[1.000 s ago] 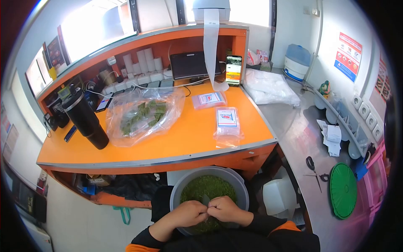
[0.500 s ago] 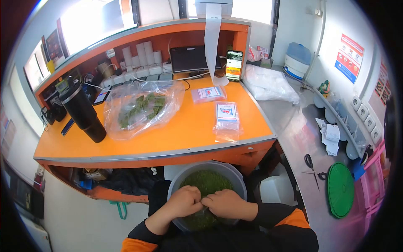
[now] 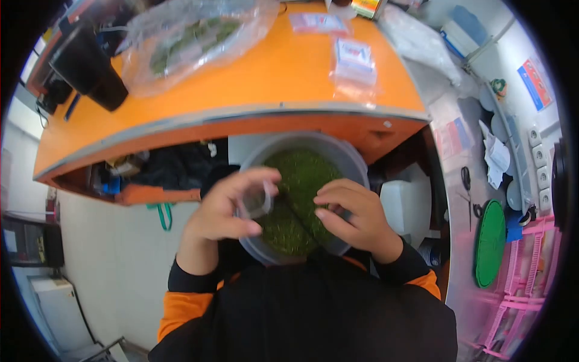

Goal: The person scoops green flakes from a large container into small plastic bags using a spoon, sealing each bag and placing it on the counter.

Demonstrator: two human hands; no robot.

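Observation:
A large translucent tub (image 3: 356, 158) of loose green chopped material (image 3: 295, 226) stands below the desk's front edge, close to my body. Over its left side, my left hand (image 3: 232, 205) is curled around a small clear plastic container or bag, blurred by motion. My right hand (image 3: 356, 214) hovers over the tub's right side, its thumb and fingers apart with nothing visible between them. On the orange desk (image 3: 253, 78) lie a clear bag of green packets (image 3: 196, 45) and small printed plastic bags (image 3: 354, 60).
A black tumbler (image 3: 90, 69) stands at the desk's left. On the metal counter at right are scissors (image 3: 466, 181), a green lid (image 3: 490, 241) and paper slips (image 3: 496, 154). Pink racks (image 3: 525, 271) stand beyond. A white bin (image 3: 401, 208) sits right of the tub.
My hands have parted from their meeting point over the tub. The clear container now shows in my left hand, and my right hand has opened. The view has tilted downward.

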